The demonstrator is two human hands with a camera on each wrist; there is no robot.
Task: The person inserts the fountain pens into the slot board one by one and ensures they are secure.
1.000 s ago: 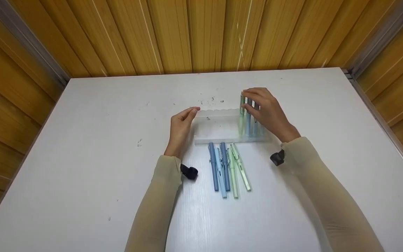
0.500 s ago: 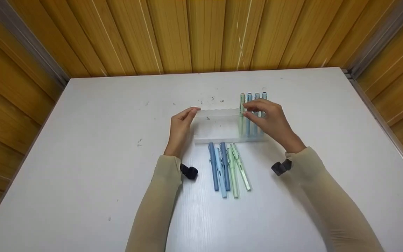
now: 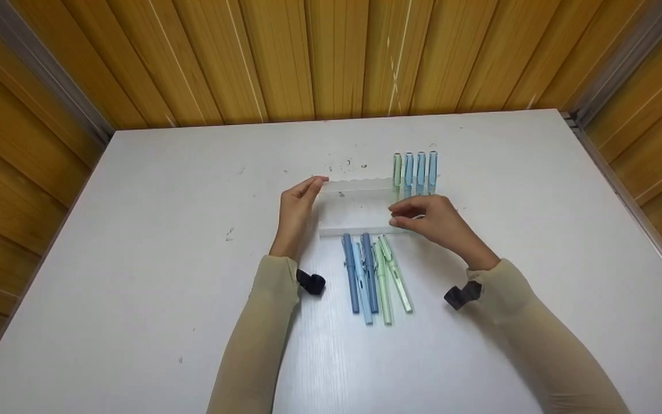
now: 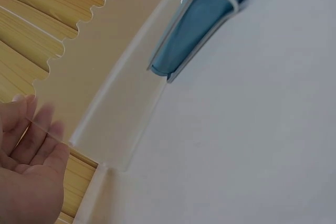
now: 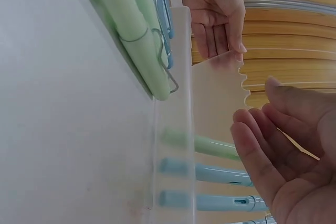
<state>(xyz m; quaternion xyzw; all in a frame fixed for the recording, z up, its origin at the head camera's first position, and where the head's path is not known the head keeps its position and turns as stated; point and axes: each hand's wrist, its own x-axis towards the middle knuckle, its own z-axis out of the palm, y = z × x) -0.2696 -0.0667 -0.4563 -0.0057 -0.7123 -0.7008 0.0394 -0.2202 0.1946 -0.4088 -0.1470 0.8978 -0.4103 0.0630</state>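
A frosted clear pen rack (image 3: 354, 211) with a scalloped top edge stands mid-table. My left hand (image 3: 296, 215) pinches its upper left corner between thumb and fingers, as the left wrist view shows at the panel edge (image 4: 58, 93). On the rack's right side one green pen (image 3: 397, 168) and three blue pens (image 3: 421, 168) lean upright in the notches. In front of them hovers my right hand (image 3: 440, 221), fingers loosely bent and holding nothing; it hides the lower parts of those pens. The right wrist view shows the right palm (image 5: 294, 177) with nothing in it.
Just in front of the rack lie several capped pens on the white table (image 3: 135, 259): dark blue pens (image 3: 351, 276), a light blue pen (image 3: 366, 305) and green pens (image 3: 383, 287). A yellow wood-look wall (image 3: 337, 63) rises behind the table.
My right hand has let go of the green pen at the rack and moved down toward the rack's front. The racked pens' tops came into view. My left hand stays put.
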